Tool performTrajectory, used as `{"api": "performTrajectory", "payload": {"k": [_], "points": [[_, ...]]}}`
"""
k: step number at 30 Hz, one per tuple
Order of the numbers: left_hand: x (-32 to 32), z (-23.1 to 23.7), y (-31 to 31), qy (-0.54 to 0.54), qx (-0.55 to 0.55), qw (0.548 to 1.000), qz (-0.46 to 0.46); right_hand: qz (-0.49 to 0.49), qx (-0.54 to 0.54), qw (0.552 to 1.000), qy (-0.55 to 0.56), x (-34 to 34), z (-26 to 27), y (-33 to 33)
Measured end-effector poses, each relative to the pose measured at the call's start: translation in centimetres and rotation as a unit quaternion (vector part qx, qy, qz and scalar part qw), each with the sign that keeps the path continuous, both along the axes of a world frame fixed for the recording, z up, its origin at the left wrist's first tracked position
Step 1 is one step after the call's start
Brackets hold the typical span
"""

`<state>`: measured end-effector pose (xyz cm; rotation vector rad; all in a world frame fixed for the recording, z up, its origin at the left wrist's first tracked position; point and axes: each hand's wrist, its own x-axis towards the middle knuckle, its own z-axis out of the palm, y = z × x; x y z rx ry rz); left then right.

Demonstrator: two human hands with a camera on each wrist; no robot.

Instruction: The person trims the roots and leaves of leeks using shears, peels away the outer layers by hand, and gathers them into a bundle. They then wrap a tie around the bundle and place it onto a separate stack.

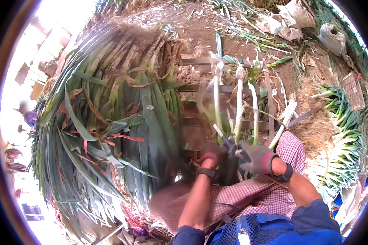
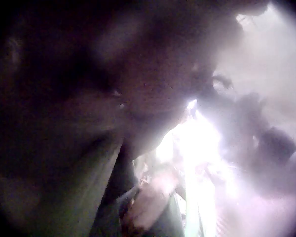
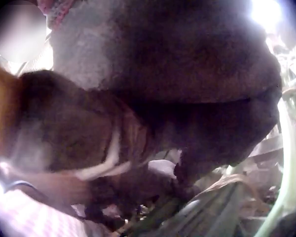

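- Two gloved hands work close together over the lap: the left hand point(image 1: 212, 152) and the right hand point(image 1: 255, 158), each with a dark band at the wrist.
- Right grip: fingers curled about a dark object point(image 1: 230, 144) with a straight pale tip, which is probably a tool, though blur keeps me from being sure.
- Left grip: just beside that object, smeared in the head view and dark in the left wrist view, so I cannot tell how far it is closed or what it has hold of.
- Three leeks point(image 1: 239, 104) stand out beyond the hands, white root ends pointing away from the person; the leftmost is blurred.
- A fourth leek point(image 1: 283, 123) slants to the right of these, its lower part just beside the checked trousers point(image 1: 288, 153).
- Under the three white stalks lies a slatted frame point(image 1: 270, 96) on bare brown soil point(image 1: 192, 43).
- A large heap of leeks point(image 1: 110, 96) fills the left side, long green leaves hanging towards the person, with red strips point(image 1: 129, 138) among them.
- On the far right, more leeks point(image 1: 339, 136) lie in a row, near tangled dry roots point(image 1: 308, 116).
- Pale sacks point(image 1: 296, 18) lie at the upper right.
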<state>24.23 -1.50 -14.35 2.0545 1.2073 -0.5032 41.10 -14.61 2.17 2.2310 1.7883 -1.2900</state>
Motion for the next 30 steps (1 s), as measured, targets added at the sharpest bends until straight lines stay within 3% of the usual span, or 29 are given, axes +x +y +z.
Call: {"api": "performTrajectory", "payload": {"k": [2, 4, 6, 7, 9, 11, 12, 15, 18, 20, 23, 26, 28, 30], "points": [[-1.1, -4.1, -5.3, -0.286, -0.037, 0.953, 0.093, 0.034, -0.011, 0.999, 0.007, -0.7, 0.3, -0.1], [0.5, 1.9, -6.8, -0.153, -0.083, 0.985, 0.008, 0.010, 0.049, 0.999, -0.009, -0.9, 0.3, 0.7], [2.1, 7.7, -7.6, -0.037, -0.140, 0.984, -0.104, -0.067, 0.042, 0.997, 0.009, -0.5, -0.2, 2.7], [1.7, 7.9, -7.6, -0.034, -0.140, 0.984, -0.103, -0.107, 0.025, 0.994, 0.013, -0.4, -0.2, 3.8], [-0.1, 8.0, -7.2, -0.147, -0.119, 0.982, 0.017, -0.133, 0.034, 0.990, -0.017, -0.1, -2.6, 4.8], [-1.7, 6.3, -3.3, -0.108, 0.088, 0.985, 0.099, -0.096, 0.037, 0.995, 0.019, -0.6, -2.7, 4.3], [-3.0, 5.7, -1.4, -0.136, 0.250, 0.949, 0.133, -0.056, 0.039, 0.996, 0.052, -0.9, -2.5, 4.0], [-5.4, 8.3, 4.0, 0.071, 0.324, 0.933, 0.138, -0.053, 0.053, 0.994, 0.080, -1.8, -4.1, 2.7], [-6.3, 6.4, 4.4, -0.025, 0.413, 0.896, 0.163, -0.094, 0.122, 0.983, 0.105, -1.5, -4.9, 2.8], [-8.5, 3.7, 1.1, 0.047, 0.489, 0.870, 0.038, -0.083, 0.014, 0.994, 0.075, -1.6, -2.5, 3.0], [-8.7, 3.3, -1.0, 0.017, 0.413, 0.891, 0.189, -0.100, 0.045, 0.989, 0.096, -1.2, -4.1, 1.7], [-7.9, 6.0, -0.9, 0.040, 0.397, 0.886, 0.236, -0.130, 0.056, 0.979, 0.146, -0.9, -4.5, 0.7], [-9.1, 4.4, 1.7, 0.116, 0.288, 0.934, 0.175, -0.043, -0.004, 0.992, 0.120, -1.2, -3.9, 0.2], [-11.1, 0.6, 4.1, 0.160, 0.256, 0.946, 0.118, -0.062, 0.009, 0.990, 0.126, -0.7, -3.6, -0.4]]}}
